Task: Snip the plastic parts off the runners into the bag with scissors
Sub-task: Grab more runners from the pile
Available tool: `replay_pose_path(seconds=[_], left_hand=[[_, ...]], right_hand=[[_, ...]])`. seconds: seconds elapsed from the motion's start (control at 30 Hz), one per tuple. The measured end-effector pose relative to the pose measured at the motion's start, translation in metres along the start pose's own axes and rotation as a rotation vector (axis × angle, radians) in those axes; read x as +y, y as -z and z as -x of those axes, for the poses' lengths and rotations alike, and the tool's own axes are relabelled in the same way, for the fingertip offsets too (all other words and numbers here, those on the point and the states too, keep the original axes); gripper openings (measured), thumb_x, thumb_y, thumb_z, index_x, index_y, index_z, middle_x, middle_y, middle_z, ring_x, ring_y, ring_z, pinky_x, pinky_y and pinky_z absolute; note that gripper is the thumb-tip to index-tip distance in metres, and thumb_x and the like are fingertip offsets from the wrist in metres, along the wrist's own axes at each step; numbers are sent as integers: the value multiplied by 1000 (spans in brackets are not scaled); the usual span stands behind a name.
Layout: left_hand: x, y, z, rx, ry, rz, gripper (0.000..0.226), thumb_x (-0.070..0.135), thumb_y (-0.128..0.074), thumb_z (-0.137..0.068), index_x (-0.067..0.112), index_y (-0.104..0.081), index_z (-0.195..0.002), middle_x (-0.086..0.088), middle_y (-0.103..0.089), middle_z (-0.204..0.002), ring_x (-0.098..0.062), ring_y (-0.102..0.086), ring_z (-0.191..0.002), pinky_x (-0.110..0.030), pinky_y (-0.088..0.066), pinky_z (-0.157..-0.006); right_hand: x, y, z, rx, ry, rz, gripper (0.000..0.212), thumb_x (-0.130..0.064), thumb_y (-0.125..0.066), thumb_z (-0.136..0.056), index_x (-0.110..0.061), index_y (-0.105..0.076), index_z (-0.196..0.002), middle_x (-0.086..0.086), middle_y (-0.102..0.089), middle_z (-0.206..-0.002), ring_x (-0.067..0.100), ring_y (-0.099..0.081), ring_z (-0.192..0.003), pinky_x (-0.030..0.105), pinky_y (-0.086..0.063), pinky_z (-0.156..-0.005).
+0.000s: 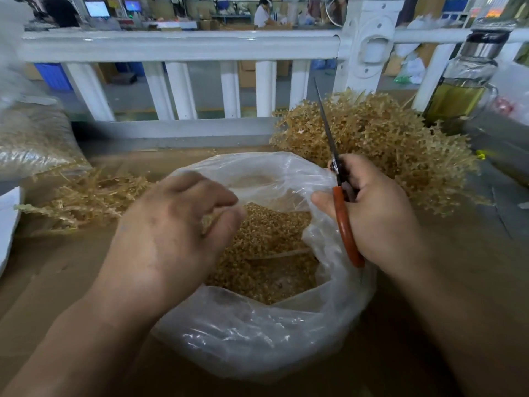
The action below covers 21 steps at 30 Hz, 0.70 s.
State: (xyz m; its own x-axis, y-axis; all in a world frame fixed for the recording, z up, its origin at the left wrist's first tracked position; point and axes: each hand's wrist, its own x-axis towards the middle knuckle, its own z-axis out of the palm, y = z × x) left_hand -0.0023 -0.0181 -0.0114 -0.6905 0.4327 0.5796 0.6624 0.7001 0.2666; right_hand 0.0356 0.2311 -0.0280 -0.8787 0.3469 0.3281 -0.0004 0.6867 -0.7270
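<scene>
A clear plastic bag stands open in the middle of the cardboard-covered table, part full of small tan plastic parts. My left hand hovers over the bag's mouth, its curled fingers pinching a small tan piece that is mostly hidden. My right hand grips orange-handled scissors at the bag's right rim, their closed blades pointing up and away. A big heap of uncut tan runners lies behind my right hand. A flatter scatter of runners lies to the left.
A white railing runs along the table's far edge. At the far right stands a glass bottle of yellow liquid. Another filled plastic bag sits at the left, with a white object below it. A person works far behind.
</scene>
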Motion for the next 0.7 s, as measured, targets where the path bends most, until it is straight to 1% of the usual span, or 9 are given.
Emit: replay_pose_path(seconds=[0.07,0.1,0.2,0.27,0.37,0.43,0.57,0.63,0.7], left_hand=[[4,-6,2,-154,37,0,46,66,-46,-93,33,-77,-99,15,-70,-98,-9,-65,-83,-21,-45,-65],[3,-10,3,-180,53,-21,47,66,-50,-95,30,-77,-105,11,-71,-105,-13,-66,-92,-22,-45,-70],[-2,-13,0,-149,156,-52,48,51,-65,-91,19,-71,-127,-2,-66,-130,-27,-60,-119,-36,-42,-89],[-4,-12,-1,-192,176,-38,50,54,-63,-94,19,-70,-128,0,-65,-133,-25,-60,-120,-36,-41,-90],[2,-10,3,-302,136,-21,54,58,-52,-86,22,-73,-122,3,-69,-126,-21,-64,-114,-39,-48,-95],[7,-10,4,-328,114,-36,58,64,-46,-86,26,-72,-121,6,-70,-124,-18,-65,-111,-40,-51,-95],[8,-16,3,-462,86,-133,82,79,-17,-78,37,-59,-135,16,-59,-137,-10,-53,-125,-38,-42,-107],[6,-19,4,-498,83,-152,85,81,-12,-77,41,-53,-139,21,-53,-142,-7,-47,-130,-33,-38,-109],[6,-19,4,-479,62,-153,78,80,-17,-80,41,-57,-135,21,-56,-136,-6,-51,-125,-32,-40,-106]], right_hand=[[0,1,0,10,8,20,49,-47,-72,-83,-39,-51,-126,-17,-68,-106,3,-65,-96,26,-54,-81],[0,2,0,10,12,30,49,-46,-72,-83,-39,-51,-127,-17,-68,-108,2,-64,-98,21,-51,-79],[-3,4,3,16,37,70,44,-43,-72,-86,-41,-50,-125,-16,-65,-109,3,-62,-96,10,-41,-72],[-6,7,6,11,73,143,44,-46,-70,-86,-40,-50,-124,-17,-61,-105,4,-57,-91,7,-35,-69],[-10,11,10,-30,117,327,51,-57,-63,-85,-35,-48,-129,-9,-56,-104,10,-50,-87,22,-38,-66],[-12,15,12,29,162,469,54,-62,-56,-84,-34,-46,-128,-4,-52,-98,13,-45,-80,29,-37,-64],[-24,21,18,149,351,576,50,-56,-57,-82,-27,-50,-122,-3,-49,-86,13,-43,-78,27,-36,-57],[-27,16,23,87,399,614,49,-59,-53,-81,-31,-50,-121,-5,-52,-85,14,-46,-80,27,-38,-55],[-27,8,25,-46,345,650,47,-66,-47,-80,-39,-44,-118,-12,-50,-83,12,-47,-79,24,-38,-53]])
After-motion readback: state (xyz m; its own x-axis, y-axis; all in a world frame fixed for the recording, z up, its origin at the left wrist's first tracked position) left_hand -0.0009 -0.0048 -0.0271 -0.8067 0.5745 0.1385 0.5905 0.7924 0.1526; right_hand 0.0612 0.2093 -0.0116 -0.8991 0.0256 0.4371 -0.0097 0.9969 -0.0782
